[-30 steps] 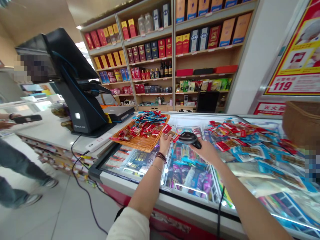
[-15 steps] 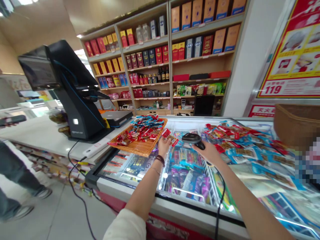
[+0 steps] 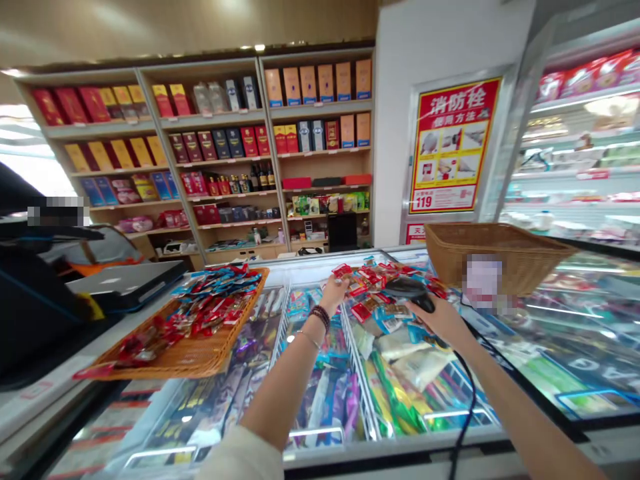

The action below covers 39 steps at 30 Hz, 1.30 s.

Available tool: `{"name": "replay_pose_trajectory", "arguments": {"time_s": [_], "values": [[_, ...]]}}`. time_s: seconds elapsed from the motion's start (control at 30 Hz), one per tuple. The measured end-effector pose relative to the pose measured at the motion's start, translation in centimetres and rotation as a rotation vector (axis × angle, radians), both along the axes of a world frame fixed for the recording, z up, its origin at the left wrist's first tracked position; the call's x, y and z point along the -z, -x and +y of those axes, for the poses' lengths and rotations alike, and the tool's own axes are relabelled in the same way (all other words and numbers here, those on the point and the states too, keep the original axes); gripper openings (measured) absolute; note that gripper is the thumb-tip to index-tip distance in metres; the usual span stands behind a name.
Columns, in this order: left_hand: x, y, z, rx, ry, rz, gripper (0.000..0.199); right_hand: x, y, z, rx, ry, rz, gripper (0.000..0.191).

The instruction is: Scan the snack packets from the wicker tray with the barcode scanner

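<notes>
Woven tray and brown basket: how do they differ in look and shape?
The tray is orange, while the basket is a duller brown. The tray is shallow with a low rim, whereas the basket has taller walls that flare outward. The tray shows a heap of red and blue packets inside it; the basket's floor is hidden, so its contents can't be told. Both have a woven, wicker-like surface.

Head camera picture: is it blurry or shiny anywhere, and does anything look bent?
Head view: the shelving unit leans at left, apparently wide-angle distortion; white glints mark the freezer; the background at far left is washed out; small print on the snack packets is too soft to read; coarse pixel blocks cover part of the deep wicker basket.
</notes>
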<state>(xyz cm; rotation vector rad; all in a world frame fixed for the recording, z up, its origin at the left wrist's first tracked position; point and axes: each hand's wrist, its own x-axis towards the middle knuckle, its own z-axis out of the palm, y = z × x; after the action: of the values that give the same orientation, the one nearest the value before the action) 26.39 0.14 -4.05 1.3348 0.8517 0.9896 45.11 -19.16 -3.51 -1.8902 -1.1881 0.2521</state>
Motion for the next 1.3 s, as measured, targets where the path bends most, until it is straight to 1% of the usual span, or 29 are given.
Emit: {"name": "replay_pose_trajectory", "arguments": {"time_s": [0.1, 0.17, 0.2, 0.27, 0.3, 0.37, 0.43, 0.5, 0.6, 0.73, 0.83, 0.9, 0.97, 1.03, 1.13, 1.2, 1.3], "values": [[-0.8, -4.2, -1.0, 0.198, -0.006, -0.070, 0.036, -0.1, -1.9, -1.7, 0.066, 0.017, 0.011, 0.037], [-1.2, -5.9, -1.7, 0.308, 0.002, -0.133, 0.043, -0.1, -2.5, -2.6, 0.106, 0.032, 0.001, 0.036], [-1.3, -6.4, -2.0, 0.328, -0.002, -0.161, 0.046, 0.0, -2.8, -2.9, 0.119, 0.032, -0.006, 0.036], [-1.4, -6.5, -2.5, 0.288, -0.020, -0.208, 0.053, 0.2, -3.0, -3.1, 0.134, 0.025, -0.017, 0.036], [-1.4, -6.2, -2.5, 0.241, -0.033, -0.224, 0.057, 0.4, -3.0, -3.0, 0.137, 0.017, -0.019, 0.036], [-1.2, -4.5, -2.4, 0.153, -0.056, -0.226, 0.063, 0.8, -2.8, -2.4, 0.133, 0.001, -0.019, 0.038], [-1.0, -1.9, -1.8, 0.104, -0.071, -0.173, 0.064, 1.1, -2.1, -1.2, 0.120, -0.034, -0.007, 0.038], [-0.7, 1.6, -0.9, 0.067, -0.104, -0.106, 0.060, 1.3, -0.9, 0.5, 0.085, -0.067, 0.028, 0.038], [-0.6, 7.9, 0.6, -0.057, -0.261, -0.021, 0.049, 1.3, 2.0, 3.6, 0.000, -0.085, 0.086, 0.040], [-1.1, 17.8, 2.0, -0.308, -0.534, 0.181, 0.036, 1.3, 7.8, 7.9, -0.121, -0.128, 0.166, 0.040], [-1.7, 25.6, 2.0, -0.500, -0.671, 0.403, 0.033, 1.2, 13.0, 10.4, -0.220, -0.184, 0.245, 0.039], [-2.0, 30.1, 1.5, -0.614, -0.691, 0.593, 0.034, 1.2, 16.4, 11.5, -0.302, -0.207, 0.278, 0.039], [-2.0, 33.7, 0.8, -0.694, -0.636, 0.812, 0.038, 1.4, 19.4, 12.1, -0.358, -0.218, 0.279, 0.039], [-1.8, 36.3, -0.1, -0.738, -0.523, 1.055, 0.042, 1.8, 21.7, 12.5, -0.386, -0.209, 0.255, 0.040], [-1.1, 38.5, -1.2, -0.798, -0.346, 1.377, 0.045, 2.7, 23.9, 12.6, -0.423, -0.171, 0.181, 0.039], [-1.0, 39.4, -1.5, -0.853, -0.289, 1.513, 0.045, 3.2, 24.5, 12.6, -0.453, -0.150, 0.115, 0.037], [-1.3, 40.9, -1.2, -0.904, -0.256, 1.602, 0.050, 3.5, 24.9, 12.3, -0.476, -0.128, 0.043, 0.036]]}}
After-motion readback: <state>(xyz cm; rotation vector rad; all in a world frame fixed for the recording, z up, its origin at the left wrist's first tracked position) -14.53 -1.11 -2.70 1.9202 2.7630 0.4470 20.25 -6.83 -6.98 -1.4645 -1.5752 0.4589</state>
